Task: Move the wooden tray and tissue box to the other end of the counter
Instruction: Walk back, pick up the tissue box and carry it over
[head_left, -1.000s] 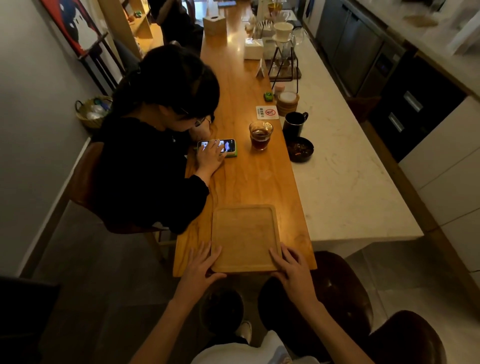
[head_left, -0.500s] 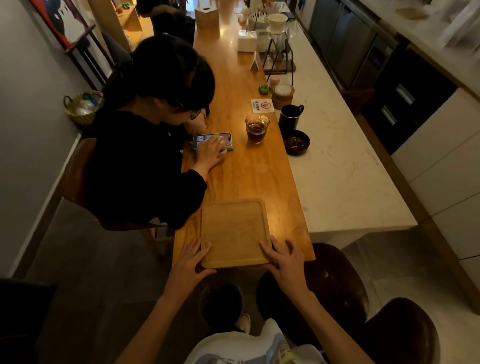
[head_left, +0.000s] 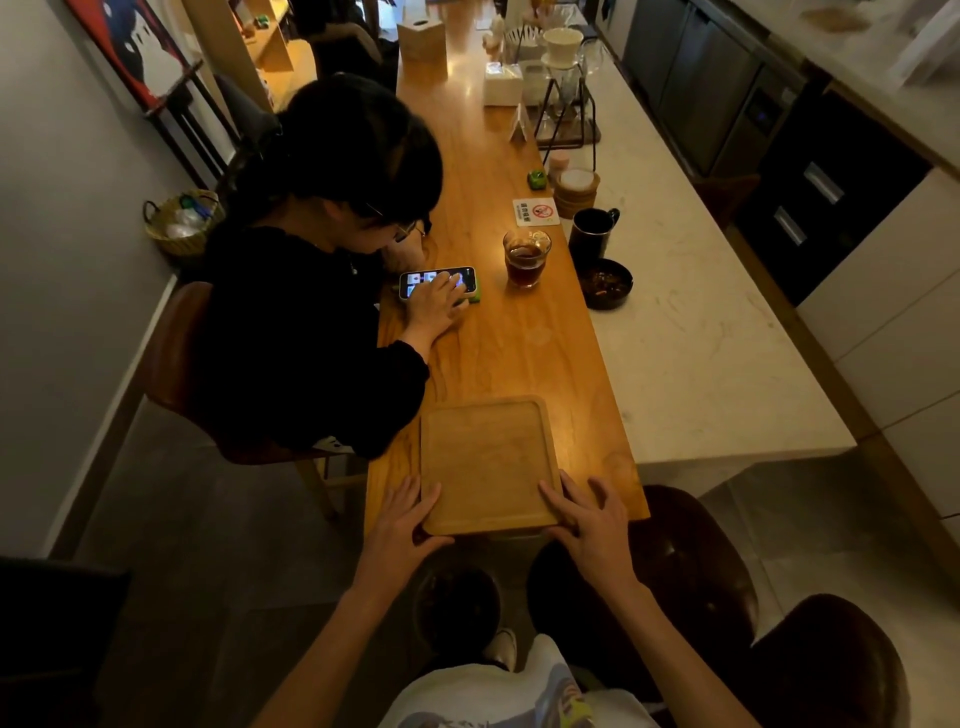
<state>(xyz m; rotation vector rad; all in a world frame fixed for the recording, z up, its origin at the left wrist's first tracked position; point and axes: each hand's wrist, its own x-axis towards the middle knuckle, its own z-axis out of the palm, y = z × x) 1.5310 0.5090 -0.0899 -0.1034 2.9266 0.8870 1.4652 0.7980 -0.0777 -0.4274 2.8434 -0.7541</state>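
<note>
The wooden tray (head_left: 488, 462) lies flat and empty at the near end of the wooden counter (head_left: 498, 338), its near edge slightly over the counter's end. My left hand (head_left: 402, 519) holds the tray's near left corner, thumb on the rim. My right hand (head_left: 587, 519) holds the near right corner, with its fingers spread beside the tray. A wooden tissue box (head_left: 422, 41) stands far away at the other end of the counter.
A seated person in black (head_left: 311, 312) leans over the counter's left side, tapping a phone (head_left: 439, 280). A glass of dark drink (head_left: 525, 260), a black mug (head_left: 592, 231), a dark bowl (head_left: 605, 283), a sign card (head_left: 537, 212) and a dripper stand (head_left: 563, 104) sit mid-counter. A brown stool (head_left: 691, 561) stands below right.
The tray has edged slightly toward me over the counter's end. Both hands stay at its near corners. The seated person keeps tapping the phone.
</note>
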